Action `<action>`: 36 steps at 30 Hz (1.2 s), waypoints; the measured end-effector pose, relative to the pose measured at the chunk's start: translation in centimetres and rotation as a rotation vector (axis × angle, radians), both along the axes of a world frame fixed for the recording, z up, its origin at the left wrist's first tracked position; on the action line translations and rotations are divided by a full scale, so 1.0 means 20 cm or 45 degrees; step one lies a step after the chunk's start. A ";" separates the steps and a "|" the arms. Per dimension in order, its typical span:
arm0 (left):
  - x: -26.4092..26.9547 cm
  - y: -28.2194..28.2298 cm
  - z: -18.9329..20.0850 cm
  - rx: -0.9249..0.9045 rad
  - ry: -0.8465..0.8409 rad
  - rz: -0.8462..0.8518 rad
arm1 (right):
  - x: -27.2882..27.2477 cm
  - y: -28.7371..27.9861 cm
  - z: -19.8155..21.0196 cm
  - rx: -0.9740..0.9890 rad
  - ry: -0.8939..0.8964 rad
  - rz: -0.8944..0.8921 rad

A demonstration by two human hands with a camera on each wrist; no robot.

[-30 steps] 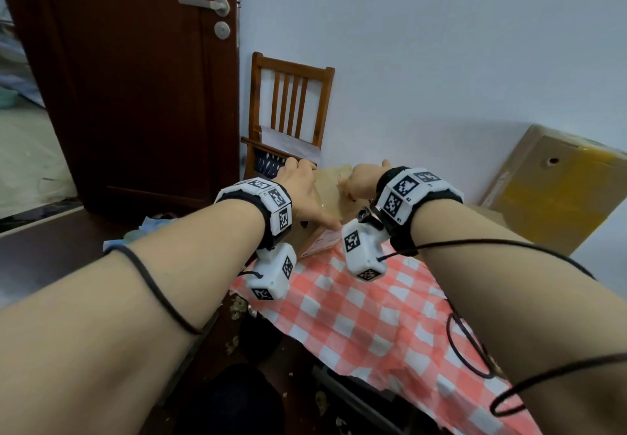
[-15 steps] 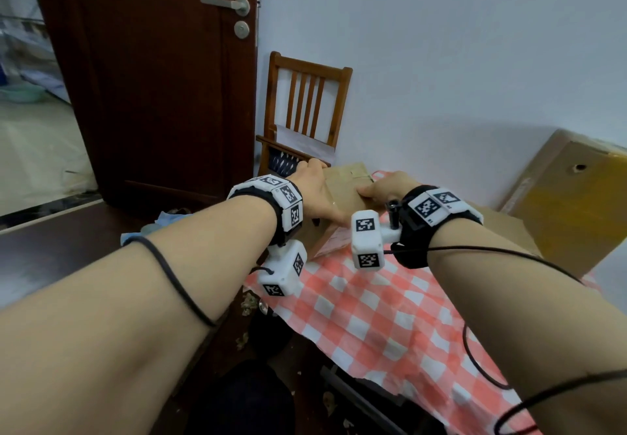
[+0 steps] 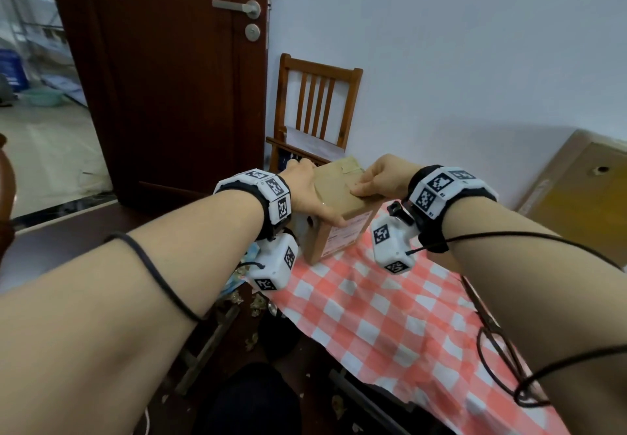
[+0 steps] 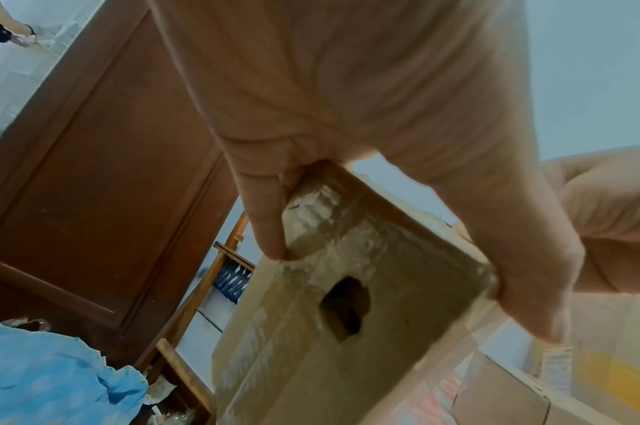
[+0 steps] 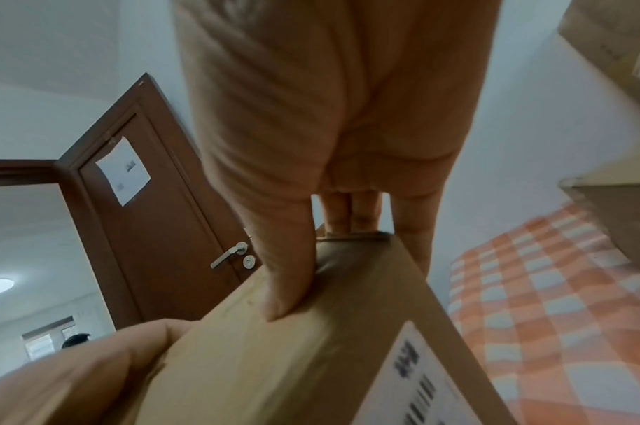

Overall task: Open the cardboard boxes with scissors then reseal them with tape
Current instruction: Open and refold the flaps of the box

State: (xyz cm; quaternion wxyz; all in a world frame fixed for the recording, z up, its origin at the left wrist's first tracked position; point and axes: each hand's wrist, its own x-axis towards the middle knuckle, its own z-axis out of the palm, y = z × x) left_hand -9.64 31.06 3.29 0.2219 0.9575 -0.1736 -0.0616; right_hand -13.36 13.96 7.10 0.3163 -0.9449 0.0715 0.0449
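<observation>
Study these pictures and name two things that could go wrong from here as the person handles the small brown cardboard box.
1. The small brown cardboard box sits near the corner of the red-and-white checked tablecloth; it might slide off the edge.
2. The left hand and right hand grip only its top edges, and its taped side has a ragged hole; the board could tear or the grip slip.

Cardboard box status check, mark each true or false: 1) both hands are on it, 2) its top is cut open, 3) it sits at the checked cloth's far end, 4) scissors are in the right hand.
1) True: the left hand and right hand grip the cardboard box.
2) False: the top looks closed, with tape across it.
3) True: it is at the far end of the checked cloth, near the chair.
4) False: the right hand holds only the box.
</observation>
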 end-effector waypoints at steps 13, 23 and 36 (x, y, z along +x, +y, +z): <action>-0.01 0.01 0.01 -0.020 -0.002 -0.023 | 0.03 0.03 -0.01 -0.072 0.120 -0.034; -0.03 -0.03 0.04 0.031 0.005 -0.168 | 0.01 -0.09 -0.06 -0.082 0.133 0.106; -0.03 -0.08 0.10 0.265 -0.003 -0.178 | -0.02 -0.03 -0.03 0.053 0.116 0.013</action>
